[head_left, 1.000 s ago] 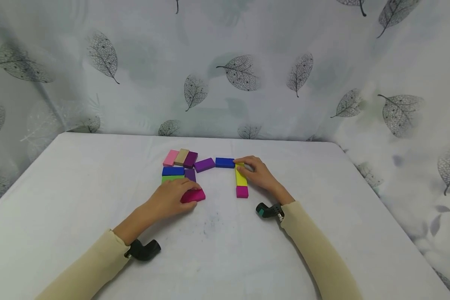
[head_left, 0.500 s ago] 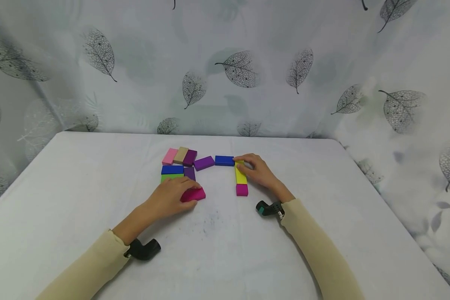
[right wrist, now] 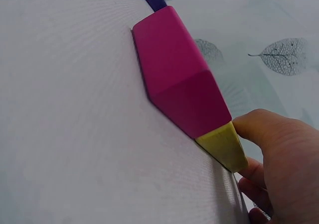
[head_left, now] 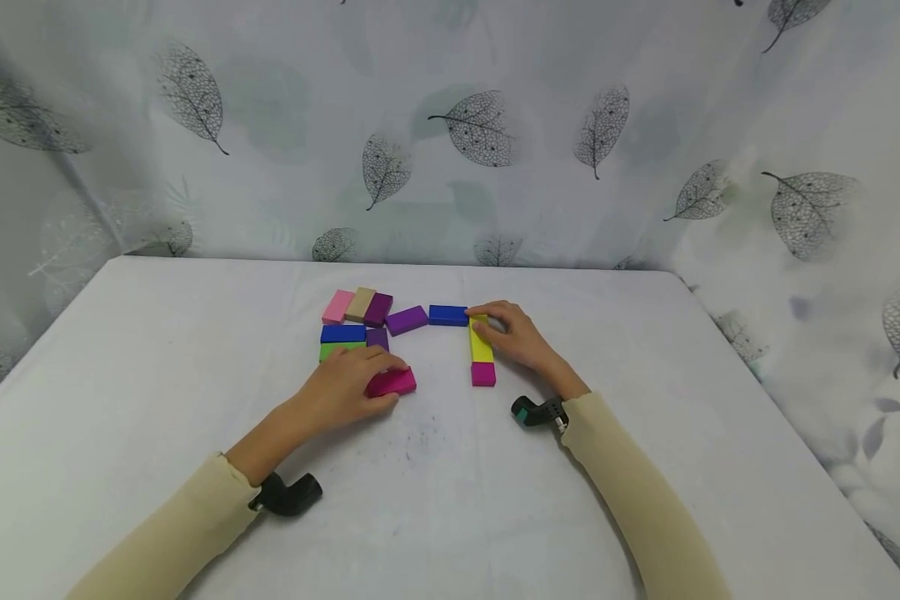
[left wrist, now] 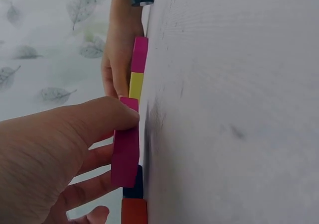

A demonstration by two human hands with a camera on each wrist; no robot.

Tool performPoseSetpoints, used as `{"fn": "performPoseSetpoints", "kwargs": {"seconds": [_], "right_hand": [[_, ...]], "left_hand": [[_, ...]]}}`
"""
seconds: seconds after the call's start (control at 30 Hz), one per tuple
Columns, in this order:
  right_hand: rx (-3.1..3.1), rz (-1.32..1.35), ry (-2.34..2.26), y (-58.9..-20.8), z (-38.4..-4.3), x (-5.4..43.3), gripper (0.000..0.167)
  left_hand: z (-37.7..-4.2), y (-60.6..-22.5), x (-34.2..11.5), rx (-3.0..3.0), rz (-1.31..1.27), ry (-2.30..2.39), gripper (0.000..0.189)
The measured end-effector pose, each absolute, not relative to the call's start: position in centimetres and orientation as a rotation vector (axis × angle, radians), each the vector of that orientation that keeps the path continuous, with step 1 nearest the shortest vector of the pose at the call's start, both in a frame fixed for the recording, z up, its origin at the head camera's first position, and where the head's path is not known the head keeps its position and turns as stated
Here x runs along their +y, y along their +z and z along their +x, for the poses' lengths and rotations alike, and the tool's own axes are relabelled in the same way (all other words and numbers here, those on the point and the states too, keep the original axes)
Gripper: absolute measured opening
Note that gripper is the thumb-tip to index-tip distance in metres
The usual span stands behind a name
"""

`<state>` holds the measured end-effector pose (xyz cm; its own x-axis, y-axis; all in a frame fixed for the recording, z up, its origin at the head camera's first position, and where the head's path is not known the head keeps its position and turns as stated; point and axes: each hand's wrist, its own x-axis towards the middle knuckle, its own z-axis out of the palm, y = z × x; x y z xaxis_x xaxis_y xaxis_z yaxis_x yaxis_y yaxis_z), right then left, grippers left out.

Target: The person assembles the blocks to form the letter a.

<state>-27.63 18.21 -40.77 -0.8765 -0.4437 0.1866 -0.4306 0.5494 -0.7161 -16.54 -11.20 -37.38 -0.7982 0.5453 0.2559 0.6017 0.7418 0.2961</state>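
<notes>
In the head view my left hand (head_left: pixel 337 385) pinches a magenta block (head_left: pixel 392 382) between thumb and fingers, near the front of the left cluster. The left wrist view shows the thumb on this block (left wrist: pixel 125 157), which looks slightly raised over the cloth. My right hand (head_left: pixel 521 340) holds a yellow block (head_left: pixel 481 340), index finger at its far end and thumb along its side. Another magenta block (head_left: pixel 483 374) touches the yellow block's near end. A blue block (head_left: pixel 447 316) lies at its far end, with a tilted purple block (head_left: pixel 407 321) left of it.
Pink (head_left: pixel 337 307), tan (head_left: pixel 360 305) and dark purple (head_left: pixel 378 309) blocks lie at the back left. Nearer are a blue block (head_left: pixel 342 333), a green block (head_left: pixel 337 350) and a purple one (head_left: pixel 377 338). An orange-red block (left wrist: pixel 134 211) shows in the left wrist view.
My left hand has shifted slightly right with the magenta block. The right hand stays at the yellow block. The whole head view has tilted a little, so everything sits higher in it.
</notes>
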Motion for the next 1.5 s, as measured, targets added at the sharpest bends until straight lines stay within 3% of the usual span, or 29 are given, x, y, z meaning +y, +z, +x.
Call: {"fn": "performPoseSetpoints", "kwargs": {"seconds": [1.5], "right_hand": [[2.765, -0.796, -1.240, -40.6, -27.5, 18.4, 0.032]], "left_hand": [[-18.8, -37.0, -6.4, -2.866, -1.070, -0.721, 0.037]]}}
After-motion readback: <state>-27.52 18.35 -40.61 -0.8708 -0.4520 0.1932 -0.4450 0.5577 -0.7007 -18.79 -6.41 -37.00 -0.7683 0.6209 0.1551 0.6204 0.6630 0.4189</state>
